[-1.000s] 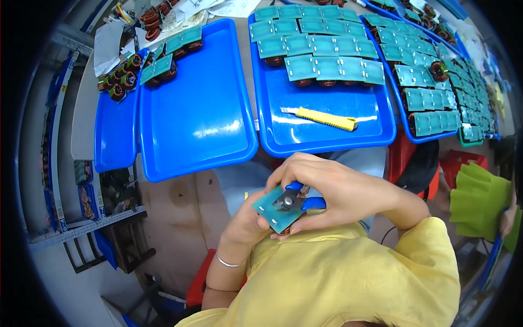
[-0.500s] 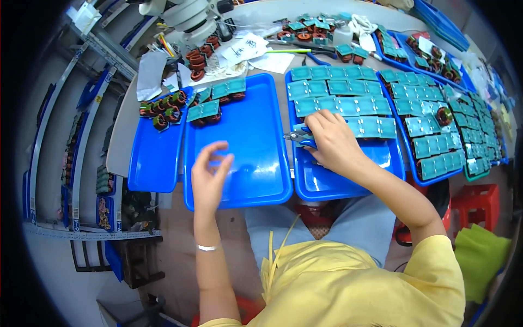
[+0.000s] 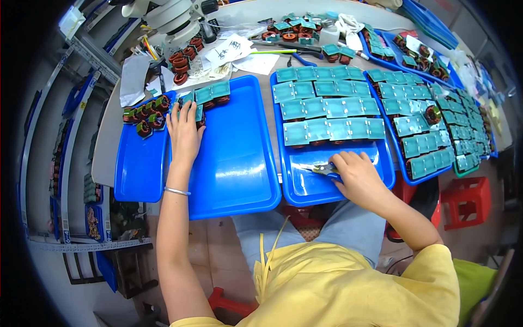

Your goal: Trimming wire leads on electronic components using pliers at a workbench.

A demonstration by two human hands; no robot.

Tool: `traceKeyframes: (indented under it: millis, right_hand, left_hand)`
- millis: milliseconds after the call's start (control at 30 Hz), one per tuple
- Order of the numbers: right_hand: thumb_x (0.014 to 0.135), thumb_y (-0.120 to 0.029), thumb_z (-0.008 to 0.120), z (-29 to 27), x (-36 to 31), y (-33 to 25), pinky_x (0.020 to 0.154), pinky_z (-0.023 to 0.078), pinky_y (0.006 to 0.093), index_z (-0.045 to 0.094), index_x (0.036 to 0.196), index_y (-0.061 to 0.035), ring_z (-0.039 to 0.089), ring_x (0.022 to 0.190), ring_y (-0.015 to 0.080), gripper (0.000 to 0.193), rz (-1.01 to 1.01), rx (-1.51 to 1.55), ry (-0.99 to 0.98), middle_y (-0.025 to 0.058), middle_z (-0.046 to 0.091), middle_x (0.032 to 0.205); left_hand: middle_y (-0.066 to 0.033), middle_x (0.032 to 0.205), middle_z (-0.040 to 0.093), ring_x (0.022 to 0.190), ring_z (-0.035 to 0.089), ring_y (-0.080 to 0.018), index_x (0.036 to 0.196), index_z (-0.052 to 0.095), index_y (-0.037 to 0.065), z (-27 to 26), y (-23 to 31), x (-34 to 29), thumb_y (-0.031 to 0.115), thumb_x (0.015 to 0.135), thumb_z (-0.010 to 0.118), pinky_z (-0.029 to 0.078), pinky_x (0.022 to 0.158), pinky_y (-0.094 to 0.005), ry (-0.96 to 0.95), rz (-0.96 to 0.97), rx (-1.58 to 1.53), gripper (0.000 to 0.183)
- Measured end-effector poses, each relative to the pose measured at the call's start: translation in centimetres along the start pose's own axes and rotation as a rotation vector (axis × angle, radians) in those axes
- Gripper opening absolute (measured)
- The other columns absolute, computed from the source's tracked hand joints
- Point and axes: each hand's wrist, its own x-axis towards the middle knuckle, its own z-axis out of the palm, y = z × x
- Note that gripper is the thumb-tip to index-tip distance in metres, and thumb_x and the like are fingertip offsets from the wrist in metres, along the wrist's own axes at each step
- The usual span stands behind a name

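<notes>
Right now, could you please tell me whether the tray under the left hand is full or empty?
Neither, only partly filled: the tray holds a few boards toward its far end, bare blue showing nearer.

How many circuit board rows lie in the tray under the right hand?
4 in the blue tray, counting toward the right hand: first row, second row, third row, last row; none looks hidden.

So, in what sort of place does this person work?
It is probably an electronics workshop: shallow blue plastic trays hold rows of flat green circuit boards, a white microscope-like instrument stands behind them, and tall grey metal shelving lines the left side.
</notes>
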Motion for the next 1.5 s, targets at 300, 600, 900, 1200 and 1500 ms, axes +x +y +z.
traceKeyframes:
  millis: [300,600,900,1200,1500]
  right_hand:
    - [0.066,-0.015,0.069,-1.3,4.9,-6.2,0.072,0.041,0.0376,0.053,0.096,-0.0041,0.055,0.085,0.0275,0.036,-0.243,0.256,0.155,0.0101,0.056,0.085]
    - [0.075,-0.024,0.068,-0.1,7.5,-10.7,0.075,0.042,0.0377,0.054,0.098,-0.0044,0.057,0.088,0.0274,0.033,-0.257,0.307,-0.01,0.0115,0.059,0.087]
    - [0.076,-0.01,0.067,-1.2,3.8,-7.2,0.068,0.047,0.0278,0.056,0.1,-0.0002,0.059,0.078,0.0181,0.028,0.041,0.893,0.139,0.0105,0.061,0.089]
    - [0.08,-0.014,0.064,-2.2,1.9,-7.4,0.071,0.047,0.0261,0.05,0.115,0.0024,0.058,0.076,0.012,0.041,0.305,1.729,-0.089,0.0088,0.058,0.096]
    - [0.078,-0.015,0.069,-1.2,-2.7,-7.3,0.068,0.048,0.0259,0.05,0.107,0.0011,0.059,0.074,0.0136,0.038,0.359,1.92,0.019,0.007,0.06,0.089]
  left_hand:
    - [-0.0077,0.121,0.05,0.121,0.039,-0.029,0.119,0.052,0.009,-1.5,-0.7,-0.8,0.011,0.072,0.069,0.021,0.105,-0.05,0.015,0.118,-0.002,0.05]
    - [-0.0067,0.118,0.051,0.121,0.039,-0.0286,0.104,0.054,0.012,-2.9,-0.8,-0.6,0.014,0.07,0.072,0.02,0.106,-0.0497,-0.06,0.205,-0.135,0.039]
    - [-0.0093,0.11,0.054,0.102,0.053,-0.0266,0.124,0.042,0.011,-5.1,2.8,-1.7,0.001,0.066,0.072,0.039,0.094,-0.0416,-0.049,0.002,-0.682,0.066]
    - [-0.0147,0.11,0.055,0.099,0.054,-0.019,0.137,0.022,0.004,-15.2,13.5,-5.3,-0.003,0.068,0.07,0.044,0.088,-0.0315,-0.167,-0.113,-1.505,0.084]
    - [-0.0137,0.119,0.045,0.107,0.049,-0.0224,0.136,0.023,0.005,-15.4,17.3,-8.4,0.008,0.069,0.075,0.043,0.089,-0.034,-0.135,-0.305,-1.704,0.085]
